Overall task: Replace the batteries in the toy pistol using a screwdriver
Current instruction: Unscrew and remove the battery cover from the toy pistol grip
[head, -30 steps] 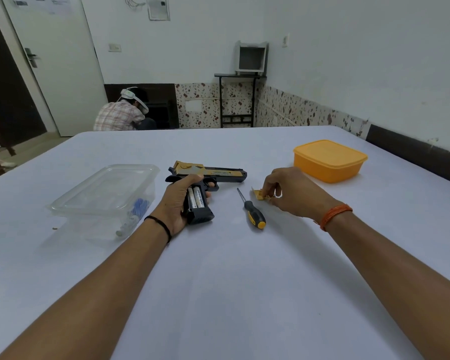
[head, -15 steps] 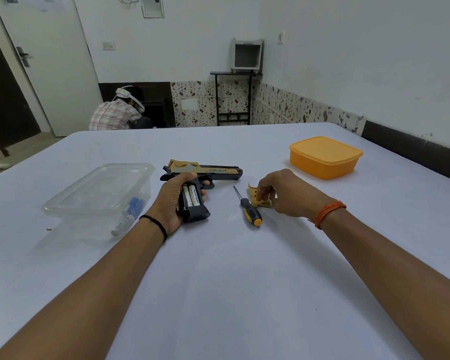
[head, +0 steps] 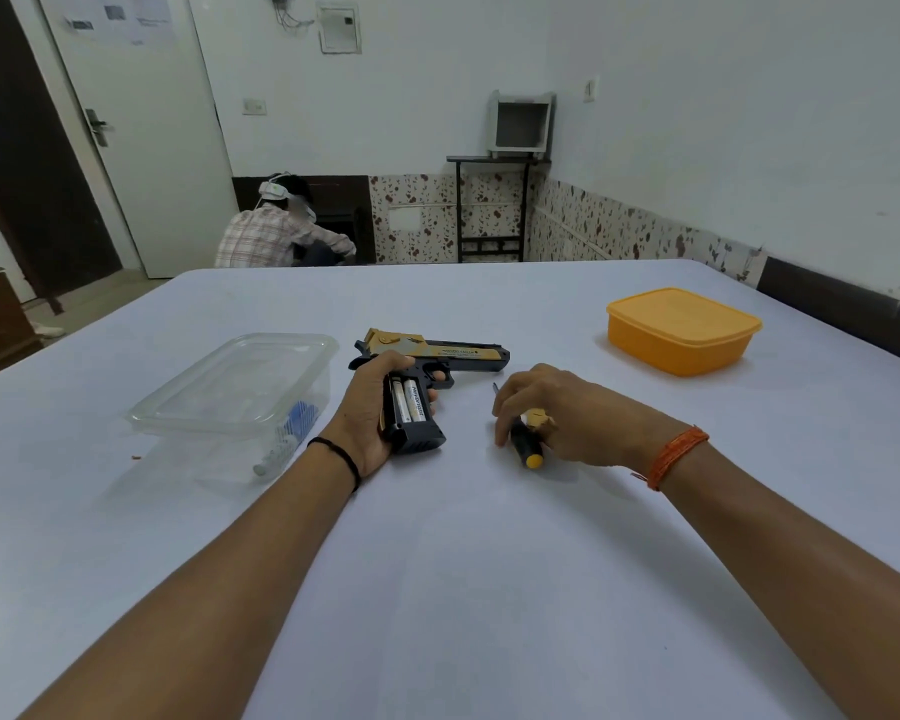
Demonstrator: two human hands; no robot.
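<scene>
The toy pistol (head: 427,356) lies on the counter (head: 463,563), our left grip (head: 370,407) curled round its handle. Our right grip (head: 552,413) curls over the screwdriver (head: 525,444).

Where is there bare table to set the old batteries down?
Free: the wide near stretch of table between both forearms, and the far strip beyond the toy pistol. Crowded: around the screwdriver under the right hand, and between the clear container and the left hand.

White walls (head: 697,122) enclose the room, with a speckled tile band (head: 593,226) along their base. A black stand (head: 492,205) in the corner carries a grey box (head: 520,122). Left of the stand, a white door (head: 141,132) stands open, a person (head: 276,231) crouching between them
</scene>
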